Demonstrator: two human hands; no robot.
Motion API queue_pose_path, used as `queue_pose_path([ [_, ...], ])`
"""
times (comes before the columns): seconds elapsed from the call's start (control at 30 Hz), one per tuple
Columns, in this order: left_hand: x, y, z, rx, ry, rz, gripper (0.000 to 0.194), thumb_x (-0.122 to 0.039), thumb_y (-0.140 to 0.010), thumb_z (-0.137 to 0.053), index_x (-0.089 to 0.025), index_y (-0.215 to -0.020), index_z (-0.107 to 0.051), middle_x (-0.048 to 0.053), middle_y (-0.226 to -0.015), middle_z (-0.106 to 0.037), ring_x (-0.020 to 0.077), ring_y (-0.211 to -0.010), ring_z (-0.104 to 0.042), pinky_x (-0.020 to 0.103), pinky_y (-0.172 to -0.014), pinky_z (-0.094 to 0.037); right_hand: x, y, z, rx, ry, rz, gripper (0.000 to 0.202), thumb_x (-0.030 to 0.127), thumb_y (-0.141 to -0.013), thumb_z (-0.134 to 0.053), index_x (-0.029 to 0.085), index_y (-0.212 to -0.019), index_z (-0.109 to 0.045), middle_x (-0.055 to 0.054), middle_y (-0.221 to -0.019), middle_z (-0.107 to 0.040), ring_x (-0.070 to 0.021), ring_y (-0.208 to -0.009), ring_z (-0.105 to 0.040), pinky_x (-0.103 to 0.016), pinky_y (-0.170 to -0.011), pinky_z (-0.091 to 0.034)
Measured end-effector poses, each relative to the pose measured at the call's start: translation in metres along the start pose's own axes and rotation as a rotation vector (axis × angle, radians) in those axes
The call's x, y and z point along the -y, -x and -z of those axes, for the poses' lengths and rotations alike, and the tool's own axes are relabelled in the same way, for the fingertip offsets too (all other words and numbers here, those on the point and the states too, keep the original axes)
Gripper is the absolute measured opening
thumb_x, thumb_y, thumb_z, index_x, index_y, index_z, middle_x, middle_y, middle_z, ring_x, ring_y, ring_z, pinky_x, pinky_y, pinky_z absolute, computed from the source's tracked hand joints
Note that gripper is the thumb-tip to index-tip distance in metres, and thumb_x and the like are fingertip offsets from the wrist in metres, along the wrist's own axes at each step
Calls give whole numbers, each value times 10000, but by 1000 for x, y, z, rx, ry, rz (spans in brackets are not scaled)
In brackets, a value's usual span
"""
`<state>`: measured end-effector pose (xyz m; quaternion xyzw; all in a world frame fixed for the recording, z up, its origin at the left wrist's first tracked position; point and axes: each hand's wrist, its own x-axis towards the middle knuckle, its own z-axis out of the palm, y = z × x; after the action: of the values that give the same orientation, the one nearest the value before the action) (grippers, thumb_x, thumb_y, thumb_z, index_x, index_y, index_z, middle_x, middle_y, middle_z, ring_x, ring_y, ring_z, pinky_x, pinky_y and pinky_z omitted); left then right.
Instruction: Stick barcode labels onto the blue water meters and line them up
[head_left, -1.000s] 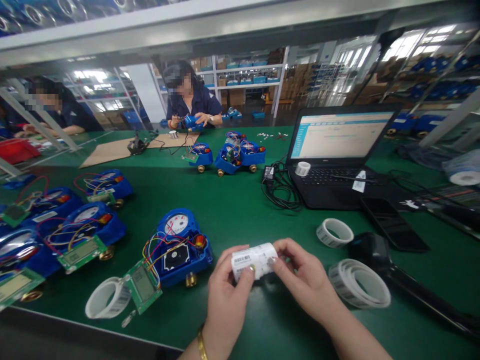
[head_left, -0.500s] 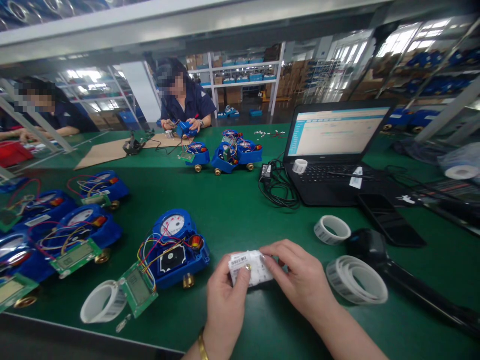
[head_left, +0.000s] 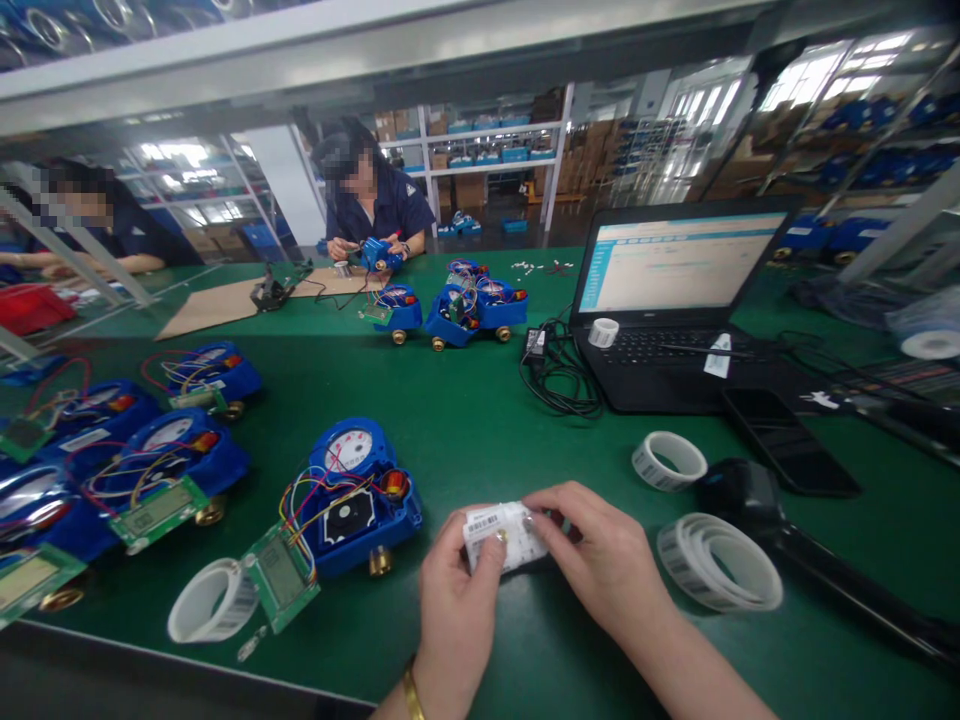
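Note:
Between my hands is a small white packet of barcode labels (head_left: 491,522), its printed face turned up. My left hand (head_left: 461,595) grips its left side, thumb pressed on top. At its right end the thumb and fingers of my right hand (head_left: 596,545) are pinched on the packet's edge. To the left lies an opened blue water meter (head_left: 349,450), with a round dial, coloured wires and a green display board (head_left: 281,577) hanging off it. A roll of barcode labels (head_left: 210,603) stands beside that board.
Two more label rolls (head_left: 670,462) (head_left: 720,563) lie right of my hands, near a black handheld scanner (head_left: 750,495) and a phone (head_left: 791,440). Behind are a laptop (head_left: 679,290) and a cable (head_left: 562,380). More meters (head_left: 165,440) crowd the left. A co-worker (head_left: 371,200) sits opposite, holding a meter.
The whole view has shifted slightly, so things sit a little further right. Both hands keep hold of the packet, with hardly any movement of the fingers.

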<state>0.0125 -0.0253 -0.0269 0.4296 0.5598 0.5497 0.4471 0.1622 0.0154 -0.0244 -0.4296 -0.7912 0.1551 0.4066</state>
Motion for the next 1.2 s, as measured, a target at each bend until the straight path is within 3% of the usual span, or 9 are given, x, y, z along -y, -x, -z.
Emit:
queue_pose_path([
  [0.17,4,-1,0,4,27,17,222,-344,-793,-606,-161,-916,-629,61,-862,-670,203,-803,-618,287,-745,-499,-1,3,-3,-18,15,26,133,187,-940,-473,212,-880,-588,-26,-817,-634,-170,-746,-607,-266,-690,-473],
  [0.5,4,1,0,16,8,-2,217,-326,-801,-598,-155,-927,-639,75,-885,-680,214,-829,-627,289,-748,-494,1,-1,0,-23,-4,-5,144,156,-895,-493,206,-844,-618,-8,-746,-626,-153,-671,-605,-238,-629,-483],
  [0.63,5,-1,-1,-2,22,11,215,-322,-790,-595,-157,-924,-630,65,-877,-677,205,-802,-625,294,-748,-500,-2,3,-3,-23,34,80,132,169,-934,-481,203,-899,-603,-15,-793,-638,-142,-698,-612,-232,-645,-478],
  [0.77,4,-3,0,-15,-1,5,209,-312,-785,-579,-163,-925,-617,63,-887,-670,210,-828,-627,301,-761,-497,-1,4,-9,-101,26,125,131,150,-942,-476,200,-905,-591,-16,-829,-645,-139,-732,-611,-239,-685,-470],
  [0.9,7,-2,0,-16,-93,-35,263,-334,-806,-550,-167,-1007,-587,87,-1015,-631,223,-943,-612,333,-844,-484,2,3,-11,-162,24,65,109,154,-915,-494,199,-848,-568,-12,-813,-637,-148,-729,-603,-243,-652,-460],
  [1.0,10,-1,-1,-32,-199,-71,323,-302,-779,-557,-174,-1075,-548,103,-1128,-561,235,-1018,-584,362,-877,-484,2,2,-12,-175,49,-10,109,178,-885,-487,200,-810,-563,6,-721,-607,-141,-609,-575,-240,-550,-435],
  [1.1,10,1,-1,-45,-356,-137,357,-229,-735,-568,-194,-1089,-539,97,-1170,-526,240,-1073,-556,382,-920,-466,4,2,-10,-113,-12,-89,124,195,-868,-466,201,-792,-564,28,-650,-586,-118,-495,-536,-224,-482,-415],
  [1.2,8,1,-1,-36,-453,-203,323,-185,-741,-547,-216,-1063,-559,82,-1178,-522,225,-1094,-546,366,-938,-456,7,0,-7,-19,-151,-165,147,222,-870,-438,201,-776,-550,20,-666,-607,-117,-517,-565,-207,-487,-431],
])
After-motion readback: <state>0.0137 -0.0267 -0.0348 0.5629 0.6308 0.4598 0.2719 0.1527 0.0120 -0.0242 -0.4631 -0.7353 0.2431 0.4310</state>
